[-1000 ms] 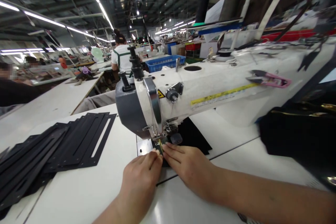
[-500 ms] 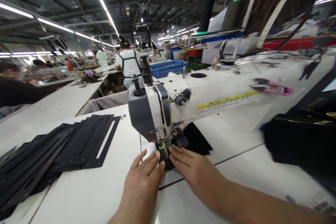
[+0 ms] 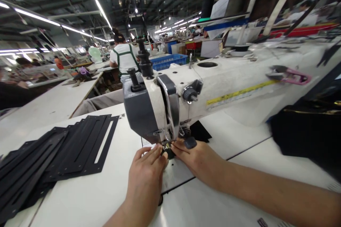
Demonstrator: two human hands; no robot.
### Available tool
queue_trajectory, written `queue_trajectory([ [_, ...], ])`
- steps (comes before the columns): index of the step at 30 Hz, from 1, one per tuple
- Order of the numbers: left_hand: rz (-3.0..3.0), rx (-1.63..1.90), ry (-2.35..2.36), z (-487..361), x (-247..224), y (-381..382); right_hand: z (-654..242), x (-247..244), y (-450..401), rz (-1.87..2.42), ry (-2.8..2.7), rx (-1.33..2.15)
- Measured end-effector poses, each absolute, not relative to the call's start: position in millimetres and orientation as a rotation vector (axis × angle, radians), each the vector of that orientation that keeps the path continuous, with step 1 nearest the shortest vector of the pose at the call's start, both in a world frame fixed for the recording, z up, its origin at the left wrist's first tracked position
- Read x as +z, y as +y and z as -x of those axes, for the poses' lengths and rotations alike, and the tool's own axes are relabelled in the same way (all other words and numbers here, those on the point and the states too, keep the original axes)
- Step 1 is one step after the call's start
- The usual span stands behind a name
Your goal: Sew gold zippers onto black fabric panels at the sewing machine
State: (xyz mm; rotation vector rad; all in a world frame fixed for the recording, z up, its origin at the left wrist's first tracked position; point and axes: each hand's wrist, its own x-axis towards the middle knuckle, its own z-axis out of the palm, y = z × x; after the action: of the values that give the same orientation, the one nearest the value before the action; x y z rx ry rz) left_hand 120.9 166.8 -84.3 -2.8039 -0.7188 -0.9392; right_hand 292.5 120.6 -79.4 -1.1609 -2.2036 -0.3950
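Well left of the sewing machine (image 3: pixel 226 81), a fanned stack of black panels (image 3: pixel 87 145) is lying on the white table (image 3: pixel 87 198), its arrangement staying the same as a second ago.

Just in front of the machine head, the left hand (image 3: pixel 147 170) is resting palm down. Its fingers are reaching forward, mostly extended, with the thumb standing a little apart; they are touching the left edge of a small black piece (image 3: pixel 168 151) without showing a closed grip.

That piece, bearing a gold-toothed strip (image 3: pixel 166 146), is lying below the machine's needle area. Compared with half a second ago, less of its near end is showing and more bare bed plate is appearing in front, so the piece seems to be feeding away from the person, both hands guiding it.

Right of it, the right hand (image 3: pixel 199 158) is stretching its fingers to the piece's right edge; its thumb is hidden, so I cannot tell whether it is gripping. Behind that hand, black material (image 3: pixel 201 132) is showing less than before.
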Motion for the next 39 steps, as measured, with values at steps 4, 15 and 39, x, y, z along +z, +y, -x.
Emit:
queue_trajectory([
  [4, 2.793, -0.959, -0.735, -122, -85, 168, -295, -82, 124, 1.200, -2.246, -0.304],
  [15, 2.821, -0.962, -0.792, -122, -84, 169, -294, -84, 126, 1.292, -2.261, -0.177],
  [39, 3.344, -1.032, -0.952, -138, -66, 99, -289, -62, -21, 1.594, -1.513, 1.215],
])
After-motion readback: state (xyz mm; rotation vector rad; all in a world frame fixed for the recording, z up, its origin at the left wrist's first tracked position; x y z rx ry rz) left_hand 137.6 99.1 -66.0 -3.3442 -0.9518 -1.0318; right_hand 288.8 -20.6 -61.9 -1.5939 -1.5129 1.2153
